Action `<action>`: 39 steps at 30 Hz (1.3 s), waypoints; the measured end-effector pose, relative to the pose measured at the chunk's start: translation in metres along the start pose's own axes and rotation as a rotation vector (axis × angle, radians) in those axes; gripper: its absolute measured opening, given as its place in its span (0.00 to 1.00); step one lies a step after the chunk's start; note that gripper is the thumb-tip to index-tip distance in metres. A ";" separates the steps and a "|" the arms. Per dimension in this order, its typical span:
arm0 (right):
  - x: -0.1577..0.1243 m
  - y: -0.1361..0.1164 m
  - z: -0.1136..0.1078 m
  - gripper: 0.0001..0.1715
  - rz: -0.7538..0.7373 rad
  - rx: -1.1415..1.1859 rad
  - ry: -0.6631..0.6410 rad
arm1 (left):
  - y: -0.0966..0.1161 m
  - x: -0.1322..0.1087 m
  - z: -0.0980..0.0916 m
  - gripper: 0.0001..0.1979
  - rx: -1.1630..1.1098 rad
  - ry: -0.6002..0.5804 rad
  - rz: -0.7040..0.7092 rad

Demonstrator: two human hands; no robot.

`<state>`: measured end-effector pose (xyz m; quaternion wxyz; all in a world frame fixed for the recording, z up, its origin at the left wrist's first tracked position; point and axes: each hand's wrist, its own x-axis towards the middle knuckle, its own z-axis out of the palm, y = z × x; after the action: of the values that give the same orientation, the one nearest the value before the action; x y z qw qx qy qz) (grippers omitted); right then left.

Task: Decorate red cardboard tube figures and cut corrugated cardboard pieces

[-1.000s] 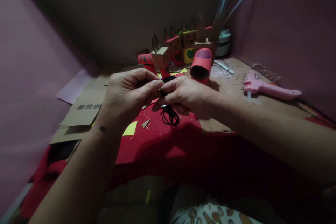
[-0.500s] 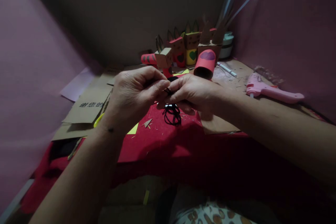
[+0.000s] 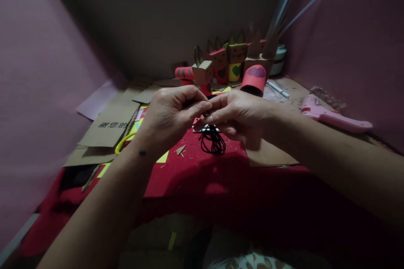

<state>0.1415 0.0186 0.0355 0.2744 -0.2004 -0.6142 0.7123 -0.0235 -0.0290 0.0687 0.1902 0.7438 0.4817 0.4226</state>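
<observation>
A looped bundle of thin black cord (image 3: 213,142) hangs below my fingers over the red cloth (image 3: 189,176). My left hand (image 3: 179,107) pinches the upper part of the cord between thumb and fingertips. Close against it, my right hand (image 3: 238,111) is also closed on the cord, with its thumb and forefinger meeting the left fingertips. The exact spot where the cord is gripped is hidden between the fingers. Behind the hands stand a cardboard figure with pointed ears (image 3: 203,71) and a red paper tube (image 3: 255,79) bearing a purple shape.
A pink glue gun (image 3: 336,115) lies on the right. Cardboard sheets (image 3: 104,128) with printed characters are on the left, beside a yellow scissor-like handle (image 3: 121,145). Several decorated cardboard figures (image 3: 235,61) line the back. A white marker (image 3: 278,88) and cardboard scraps (image 3: 181,150) lie about.
The view has shifted slightly, so hands and table things appear a little further right and lower. Both hands keep their pinch on the cord, and its hanging loops look more spread.
</observation>
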 end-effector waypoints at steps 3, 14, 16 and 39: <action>0.002 0.006 0.002 0.08 0.024 0.047 0.013 | 0.001 -0.001 0.001 0.06 0.024 -0.001 -0.011; 0.003 0.022 0.008 0.09 -0.153 0.027 0.153 | -0.017 0.005 0.004 0.06 0.053 0.078 0.014; 0.002 0.024 0.011 0.10 -0.180 0.066 0.200 | -0.019 0.006 0.003 0.06 0.051 0.058 0.002; 0.009 0.044 0.008 0.07 -0.020 0.501 0.282 | -0.059 0.009 -0.015 0.02 -0.264 -0.379 -0.258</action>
<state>0.1238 0.0141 -0.0058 0.4050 -0.2174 -0.3769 0.8042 -0.0663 0.0046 0.0406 0.4246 0.7110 0.4690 0.3069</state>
